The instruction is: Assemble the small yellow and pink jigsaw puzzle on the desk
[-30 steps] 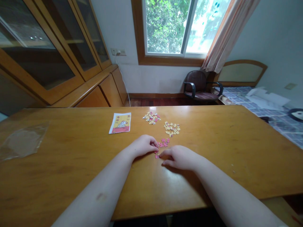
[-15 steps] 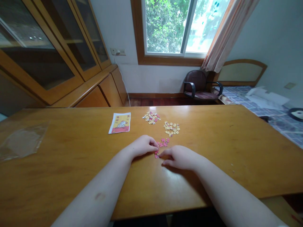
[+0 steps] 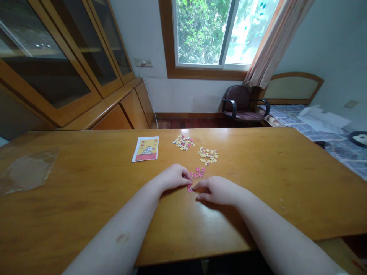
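Pink jigsaw puzzle pieces (image 3: 190, 188) lie on the table between my two hands. My left hand (image 3: 176, 177) is closed in a pinch over the upper edge of these pieces, its fingertips on a pink piece they partly cover. From the other side, my right hand (image 3: 218, 190) touches the same pieces with its index fingertip; the thumb is held apart below. Just beyond the fingers is a small group of loose pink pieces (image 3: 198, 173). Farther back sit a heap of yellow pieces (image 3: 208, 156) and a mixed heap of puzzle pieces (image 3: 183, 142).
A picture card (image 3: 145, 149) with a white animal on yellow and pink lies left of the heaps. At the far left of the wooden table (image 3: 258, 164) is a clear plastic bag (image 3: 27, 172). Beyond the table stand a chair (image 3: 239, 101) and a bed (image 3: 309, 122).
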### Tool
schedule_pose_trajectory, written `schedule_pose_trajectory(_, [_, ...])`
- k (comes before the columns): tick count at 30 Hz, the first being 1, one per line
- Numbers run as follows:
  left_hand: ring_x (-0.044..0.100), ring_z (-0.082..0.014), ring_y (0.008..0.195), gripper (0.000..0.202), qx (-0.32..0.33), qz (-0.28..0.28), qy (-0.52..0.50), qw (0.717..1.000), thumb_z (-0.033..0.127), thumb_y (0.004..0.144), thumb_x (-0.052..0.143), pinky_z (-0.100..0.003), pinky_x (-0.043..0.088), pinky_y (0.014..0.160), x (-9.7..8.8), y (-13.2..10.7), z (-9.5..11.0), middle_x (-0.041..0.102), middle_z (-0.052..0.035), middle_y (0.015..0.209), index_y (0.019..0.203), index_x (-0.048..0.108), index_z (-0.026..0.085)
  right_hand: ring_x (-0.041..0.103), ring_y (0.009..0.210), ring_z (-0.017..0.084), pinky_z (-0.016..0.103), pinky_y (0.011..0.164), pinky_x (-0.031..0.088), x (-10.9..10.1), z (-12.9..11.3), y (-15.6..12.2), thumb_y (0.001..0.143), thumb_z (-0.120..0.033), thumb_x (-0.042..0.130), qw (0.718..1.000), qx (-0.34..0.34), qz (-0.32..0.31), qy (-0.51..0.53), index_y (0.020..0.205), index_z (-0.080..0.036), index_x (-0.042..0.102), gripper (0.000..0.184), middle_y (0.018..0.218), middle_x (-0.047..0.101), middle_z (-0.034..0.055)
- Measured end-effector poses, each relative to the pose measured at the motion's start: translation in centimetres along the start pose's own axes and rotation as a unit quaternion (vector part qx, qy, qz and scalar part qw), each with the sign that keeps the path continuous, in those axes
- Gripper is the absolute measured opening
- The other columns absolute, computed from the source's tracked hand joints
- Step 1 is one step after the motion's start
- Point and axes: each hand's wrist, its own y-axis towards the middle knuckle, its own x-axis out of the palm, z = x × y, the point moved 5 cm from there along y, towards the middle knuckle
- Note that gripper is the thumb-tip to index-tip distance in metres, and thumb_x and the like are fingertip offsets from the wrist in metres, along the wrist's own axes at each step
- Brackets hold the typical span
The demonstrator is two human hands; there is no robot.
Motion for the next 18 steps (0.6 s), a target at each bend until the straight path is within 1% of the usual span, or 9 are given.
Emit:
schedule_pose_trajectory(13, [0.066, -0.0175, 0.071, 0.025, 0.004, 0.006, 0.03, 1.0, 0.029, 0.067, 0.061, -0.024, 0.043, 0.061, -0.06, -0.17, 0.3, 0.077, -0.0022, 0.079, 0.082, 0.079, 0.02, 0.07, 0.088, 0.024, 0.031, 0.079, 0.05, -0.15, -0.32, -0.18, 0.085, -0.049, 0.058, 1.0, 0.003, -0.01, -0.013, 0.125, -0.035, 0.066, 0.043, 0.103, 0.076, 0.0035])
schedule_pose_trajectory(18, [0.065, -0.0175, 0.071, 0.024, 0.004, 0.003, 0.029, 1.0, 0.029, 0.068, 0.06, -0.024, 0.044, 0.062, -0.09, -0.17, 0.24, 0.076, -0.0015, 0.078, 0.082, 0.079, 0.021, 0.07, 0.091, 0.025, 0.031, 0.081, 0.05, -0.17, -0.41, -0.21, 0.085, -0.048, 0.058, 1.0, 0.0, -0.01, -0.015, 0.125, -0.034, 0.066, 0.043, 0.107, 0.075, 0.0036])
